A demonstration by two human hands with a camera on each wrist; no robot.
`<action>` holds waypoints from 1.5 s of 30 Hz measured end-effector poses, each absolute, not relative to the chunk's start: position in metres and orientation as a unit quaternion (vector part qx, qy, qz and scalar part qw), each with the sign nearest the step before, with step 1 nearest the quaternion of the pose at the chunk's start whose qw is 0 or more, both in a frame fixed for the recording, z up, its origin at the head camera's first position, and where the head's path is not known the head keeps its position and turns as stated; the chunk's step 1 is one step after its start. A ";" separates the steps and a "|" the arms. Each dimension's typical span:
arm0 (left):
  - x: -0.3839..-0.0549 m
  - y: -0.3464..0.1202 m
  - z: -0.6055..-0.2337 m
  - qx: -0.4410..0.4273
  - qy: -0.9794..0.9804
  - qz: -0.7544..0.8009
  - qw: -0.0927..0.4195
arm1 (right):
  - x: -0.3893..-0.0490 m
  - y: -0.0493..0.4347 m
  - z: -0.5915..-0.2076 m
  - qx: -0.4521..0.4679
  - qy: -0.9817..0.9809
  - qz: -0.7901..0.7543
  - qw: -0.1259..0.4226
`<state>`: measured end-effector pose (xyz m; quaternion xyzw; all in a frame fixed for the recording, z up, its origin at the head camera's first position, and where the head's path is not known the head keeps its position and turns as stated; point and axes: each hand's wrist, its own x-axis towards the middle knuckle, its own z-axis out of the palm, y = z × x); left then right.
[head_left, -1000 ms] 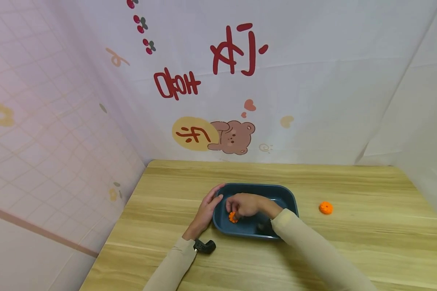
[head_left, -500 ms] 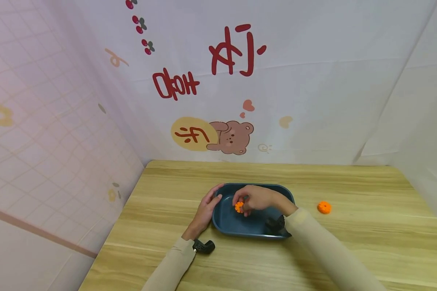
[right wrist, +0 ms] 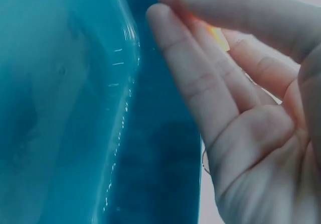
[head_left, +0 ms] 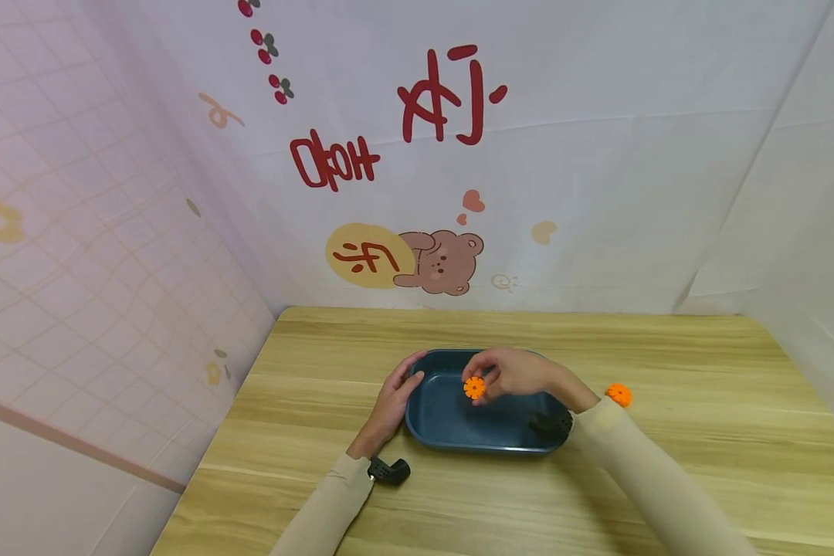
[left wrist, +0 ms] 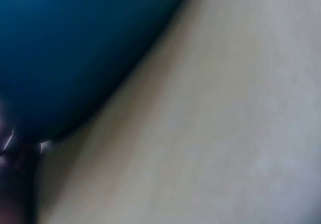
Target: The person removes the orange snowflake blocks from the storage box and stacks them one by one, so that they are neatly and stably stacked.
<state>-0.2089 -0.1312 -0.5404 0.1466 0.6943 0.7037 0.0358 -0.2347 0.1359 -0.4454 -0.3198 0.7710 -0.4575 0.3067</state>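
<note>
My right hand [head_left: 517, 372] pinches an orange notched plastic disc [head_left: 474, 388] between thumb and fingers, over the inside of a dark blue tray [head_left: 452, 446]. In the right wrist view only a bright sliver of the disc [right wrist: 219, 38] shows behind the fingers, beside the tray's wall [right wrist: 160, 133]. My left hand [head_left: 391, 405] rests against the tray's left end, its fingers stretched along the outside and the thumb at the rim. Blurred in the left wrist view, the tray's outer wall [left wrist: 75, 48] fills the upper left.
Another orange notched piece [head_left: 619, 395] lies on the wooden table [head_left: 723, 417] right of the tray, just past my right sleeve [head_left: 639, 463]. Black wrist cameras [head_left: 391, 471] sit on both wrists. A white patterned wall covering [head_left: 598, 193] stands behind the table.
My right hand has lifted the orange disc from the left part of the tray's floor and moved it right and up in the view. The left hand stays at the tray's end.
</note>
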 end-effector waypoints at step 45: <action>-0.208 -0.130 -0.535 0.121 0.701 0.700 0.059 | -0.184 0.333 -0.479 -0.179 0.887 -0.423 -0.034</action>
